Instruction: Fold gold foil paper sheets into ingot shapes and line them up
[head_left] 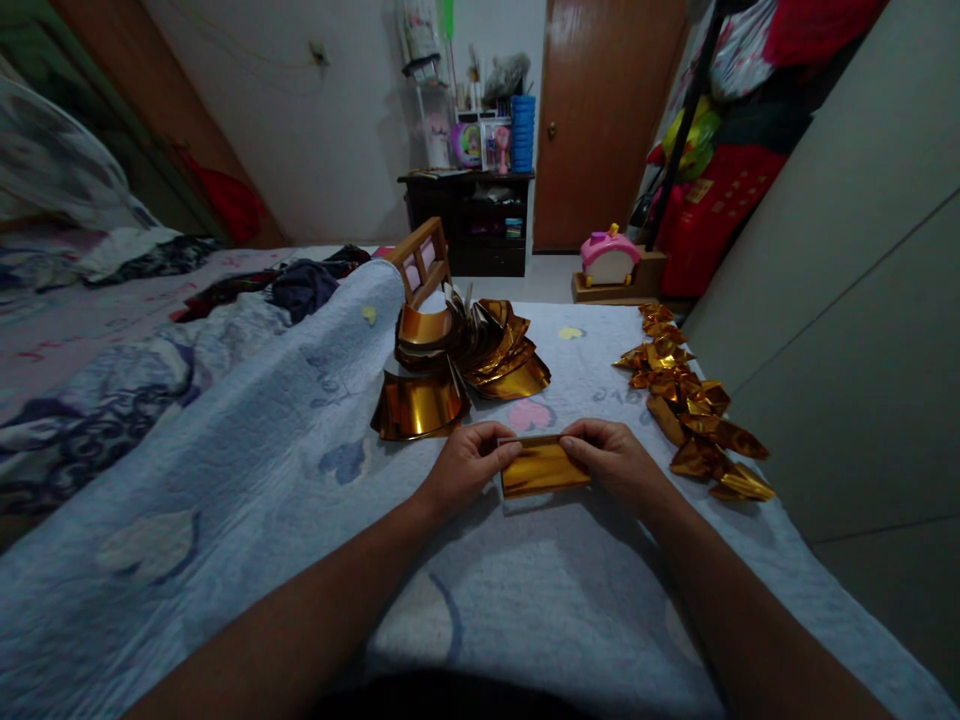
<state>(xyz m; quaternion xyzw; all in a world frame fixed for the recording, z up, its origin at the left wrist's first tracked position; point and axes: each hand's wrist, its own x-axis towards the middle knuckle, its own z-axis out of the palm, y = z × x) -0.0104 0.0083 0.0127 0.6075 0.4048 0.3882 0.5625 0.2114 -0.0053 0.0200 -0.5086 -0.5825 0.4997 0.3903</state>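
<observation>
Between my two hands is a small rectangle of shiny gold foil paper (545, 470), its far edge looking folded over. My left hand (474, 462) pinches its far left corner between thumb and fingers. At the far right corner, my right hand (609, 458) grips it the same way. Just beyond my hands lies a fanned pile of curled gold foil sheets (504, 355), with one curved sheet (420, 402) at its near left. To the right, several folded gold foil pieces (686, 400) form a row along the bed's edge.
A pale blue quilt (540, 580) with heart shapes covers the surface under my hands. Behind the pile stands a wooden frame-like object (421, 262). Farther off are a dark cabinet (469, 230), a pink toy (610, 258) and a door (600, 130). A pale wardrobe (847, 330) rises at the right.
</observation>
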